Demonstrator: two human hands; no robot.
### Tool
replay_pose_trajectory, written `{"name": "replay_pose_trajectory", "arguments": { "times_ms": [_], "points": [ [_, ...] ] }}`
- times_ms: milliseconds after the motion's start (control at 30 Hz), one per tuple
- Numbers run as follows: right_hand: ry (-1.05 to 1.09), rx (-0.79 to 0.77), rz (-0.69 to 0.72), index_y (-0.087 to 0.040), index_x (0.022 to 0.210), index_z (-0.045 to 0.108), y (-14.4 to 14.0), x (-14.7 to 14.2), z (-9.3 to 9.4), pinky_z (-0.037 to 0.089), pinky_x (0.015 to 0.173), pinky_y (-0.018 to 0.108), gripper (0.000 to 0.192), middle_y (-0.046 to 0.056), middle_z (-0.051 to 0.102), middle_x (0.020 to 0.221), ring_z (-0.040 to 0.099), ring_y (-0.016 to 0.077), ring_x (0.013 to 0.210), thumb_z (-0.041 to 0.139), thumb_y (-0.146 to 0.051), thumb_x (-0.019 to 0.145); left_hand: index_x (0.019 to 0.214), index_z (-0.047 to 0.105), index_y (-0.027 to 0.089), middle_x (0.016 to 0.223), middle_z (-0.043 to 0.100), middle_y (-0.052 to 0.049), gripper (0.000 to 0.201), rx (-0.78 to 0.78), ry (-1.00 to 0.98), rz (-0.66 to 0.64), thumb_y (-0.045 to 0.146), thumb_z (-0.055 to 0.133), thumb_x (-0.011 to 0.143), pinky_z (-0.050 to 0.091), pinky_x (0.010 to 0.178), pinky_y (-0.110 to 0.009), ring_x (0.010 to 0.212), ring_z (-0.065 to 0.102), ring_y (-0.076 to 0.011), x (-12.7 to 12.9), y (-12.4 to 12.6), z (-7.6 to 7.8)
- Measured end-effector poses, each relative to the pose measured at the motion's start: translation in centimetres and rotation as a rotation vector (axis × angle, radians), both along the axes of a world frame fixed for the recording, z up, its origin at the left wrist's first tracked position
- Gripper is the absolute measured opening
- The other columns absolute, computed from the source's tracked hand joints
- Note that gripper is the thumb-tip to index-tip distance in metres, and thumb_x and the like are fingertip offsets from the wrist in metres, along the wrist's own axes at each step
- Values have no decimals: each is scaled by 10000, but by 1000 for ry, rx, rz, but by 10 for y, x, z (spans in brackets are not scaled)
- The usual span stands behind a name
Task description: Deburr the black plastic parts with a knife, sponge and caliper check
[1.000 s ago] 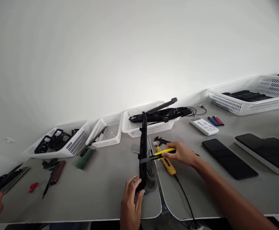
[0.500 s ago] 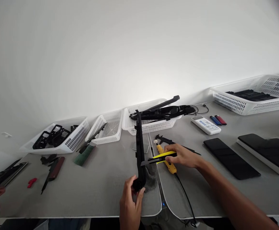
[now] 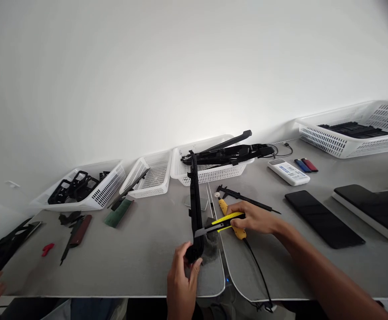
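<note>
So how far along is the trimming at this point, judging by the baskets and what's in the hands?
In hand: the left hand stands a long black plastic strip on the table, and the right hand puts a yellow utility knife against its side. A grey pile of what may be shavings at its foot hints at cutting done. More black parts lie in the middle basket; whether those are finished or waiting is unclear.

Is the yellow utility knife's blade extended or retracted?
Extended: a grey blade juts from the yellow utility knife in the right hand, reaching the long black plastic strip held by the left hand.
</note>
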State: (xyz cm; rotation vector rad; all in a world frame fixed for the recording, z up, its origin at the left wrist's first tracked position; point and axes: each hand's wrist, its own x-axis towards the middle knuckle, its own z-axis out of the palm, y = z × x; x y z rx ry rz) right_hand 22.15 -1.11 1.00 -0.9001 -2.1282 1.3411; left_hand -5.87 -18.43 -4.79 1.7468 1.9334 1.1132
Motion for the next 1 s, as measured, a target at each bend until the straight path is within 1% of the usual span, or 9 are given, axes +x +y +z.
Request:
{"name": "replay_pose_trajectory", "arguments": {
  "times_ms": [133, 233, 367, 467, 533, 633, 733, 867, 1000],
  "points": [
    [25, -15, -29, -210, 815, 700, -2, -1, 1, 405, 655, 300, 125, 18, 641, 779, 540, 195, 729, 618, -303, 802, 1336, 673, 247, 1213, 765, -125, 481, 8, 4, 18, 604, 561, 1033, 623, 771, -338, 941, 759, -247, 0, 0, -1],
    [4, -27, -15, -208, 784, 702, -4, -3, 3, 388, 627, 295, 115, 8, 617, 731, 518, 178, 684, 625, -293, 790, 1339, 670, 244, 1183, 771, -113, 481, 24, 5, 22, 600, 573, 1029, 622, 774, -335, 905, 755, -237, 1, 0, -1],
    [33, -7, -69, -207, 793, 716, -5, -5, 4, 395, 624, 294, 119, 12, 639, 733, 528, 180, 681, 646, -305, 794, 1335, 670, 252, 1169, 779, -101, 468, 43, 8, 32, 592, 590, 1024, 620, 761, -332, 887, 755, -232, 1, 1, -1],
    [26, -33, -11, -205, 781, 721, -6, -6, 4, 392, 623, 292, 110, 9, 636, 729, 525, 177, 680, 650, -288, 794, 1331, 672, 251, 1131, 784, -94, 464, 50, 8, 29, 590, 592, 1024, 618, 752, -331, 835, 739, -219, 2, 1, -2],
    [10, -36, -18, -204, 780, 723, -6, -5, 5, 387, 623, 291, 95, 5, 628, 726, 521, 172, 678, 650, -264, 785, 1338, 671, 247, 1125, 783, -96, 474, 45, 8, 35, 593, 583, 1028, 615, 746, -329, 814, 729, -214, 2, 1, -2],
    [41, -28, -62, -204, 793, 716, -5, -3, 5, 391, 642, 293, 101, 7, 628, 753, 531, 176, 705, 639, -269, 792, 1338, 674, 236, 1145, 778, -111, 492, 37, 11, 42, 605, 565, 1032, 611, 738, -325, 829, 731, -218, 2, 0, -1],
    [27, -51, -20, -201, 788, 716, -4, -1, 3, 384, 642, 294, 111, 8, 615, 749, 520, 177, 712, 635, -275, 799, 1339, 674, 228, 1150, 778, -120, 496, 46, 14, 35, 603, 560, 1035, 610, 743, -324, 840, 733, -219, 2, 0, 0],
    [10, -41, -47, -193, 818, 718, -1, 0, -3, 382, 648, 292, 115, 9, 627, 773, 518, 173, 714, 645, -281, 811, 1345, 666, 231, 1167, 773, -114, 443, 46, 5, 34, 544, 566, 1048, 608, 754, -320, 848, 726, -208, 5, 0, 4],
    [29, -51, -6, -191, 812, 703, 2, 3, -3, 379, 669, 290, 137, 2, 611, 768, 524, 172, 731, 651, -318, 813, 1342, 656, 232, 1181, 776, -110, 394, 71, -7, 29, 486, 590, 1048, 605, 757, -315, 848, 721, -199, 6, 0, 6]
  ]
}}
